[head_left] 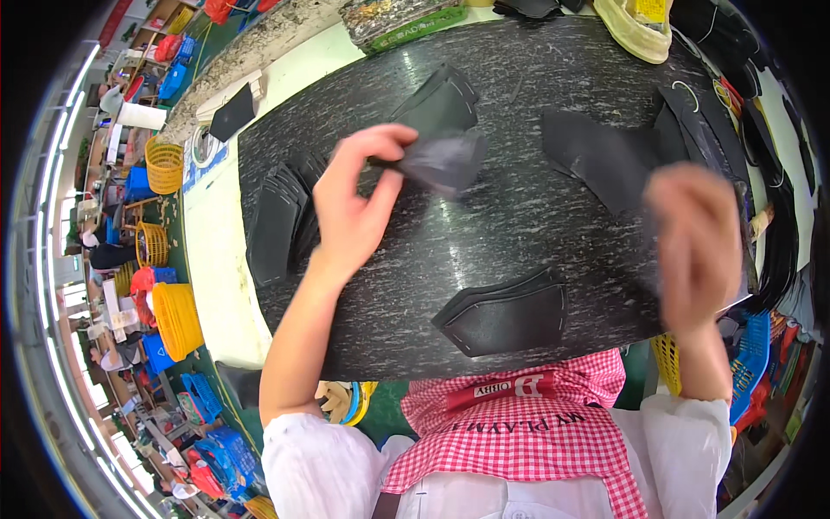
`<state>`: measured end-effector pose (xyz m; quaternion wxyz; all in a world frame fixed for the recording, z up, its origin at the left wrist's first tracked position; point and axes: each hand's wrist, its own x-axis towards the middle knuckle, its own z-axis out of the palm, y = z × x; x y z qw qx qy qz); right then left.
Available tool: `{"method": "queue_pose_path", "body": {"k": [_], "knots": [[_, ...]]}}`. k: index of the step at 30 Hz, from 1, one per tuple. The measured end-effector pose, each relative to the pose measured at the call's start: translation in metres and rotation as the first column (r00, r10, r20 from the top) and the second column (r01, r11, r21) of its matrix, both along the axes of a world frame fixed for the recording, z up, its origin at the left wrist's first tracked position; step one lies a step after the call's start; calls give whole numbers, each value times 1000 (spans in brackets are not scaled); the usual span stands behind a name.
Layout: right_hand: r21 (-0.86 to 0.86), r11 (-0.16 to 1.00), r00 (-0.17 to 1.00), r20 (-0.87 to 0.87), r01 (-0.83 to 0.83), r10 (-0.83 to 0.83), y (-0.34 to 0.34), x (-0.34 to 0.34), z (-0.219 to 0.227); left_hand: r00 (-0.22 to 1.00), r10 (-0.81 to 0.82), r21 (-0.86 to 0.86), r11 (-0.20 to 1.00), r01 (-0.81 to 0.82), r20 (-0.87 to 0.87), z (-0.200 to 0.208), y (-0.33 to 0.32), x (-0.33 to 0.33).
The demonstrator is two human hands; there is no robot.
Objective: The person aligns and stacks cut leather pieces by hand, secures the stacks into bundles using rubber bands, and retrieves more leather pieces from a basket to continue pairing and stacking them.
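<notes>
My left hand (356, 192) is above the middle of the dark speckled tabletop (415, 251), pinching a small black leather-like piece (451, 163) between thumb and fingers; the piece is blurred by motion. Behind it lies a short stack of cut black pieces (437, 102). More black pieces (281, 216) are fanned out beside my left wrist. Close to my body is another layered stack (506, 316) with curved edges. My right hand (696, 242) is at the table's right side, smeared by motion, so its fingers cannot be read. Next to it lie larger flat black pieces (605, 156).
A pale cloth-lined round container (635, 30) stands at the far right, and a green package (406, 26) at the far edge. Long black strips (778, 251) hang off the right side. Yellow baskets (177, 320) stand on the left floor.
</notes>
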<state>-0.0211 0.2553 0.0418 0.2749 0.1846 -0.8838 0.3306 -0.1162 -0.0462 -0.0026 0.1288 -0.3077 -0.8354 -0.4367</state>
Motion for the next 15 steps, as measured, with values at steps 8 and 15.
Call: {"method": "queue_pose_path", "body": {"k": [8,15], "knots": [[-27,895,868,235,-445,438,-44,67,-47,857,-49,443,870,-215,513,30,-22,102],[-477,866,877,339,-152,340,-42,93,-46,751,-136,85,991,107,646,23,20,147]]}}
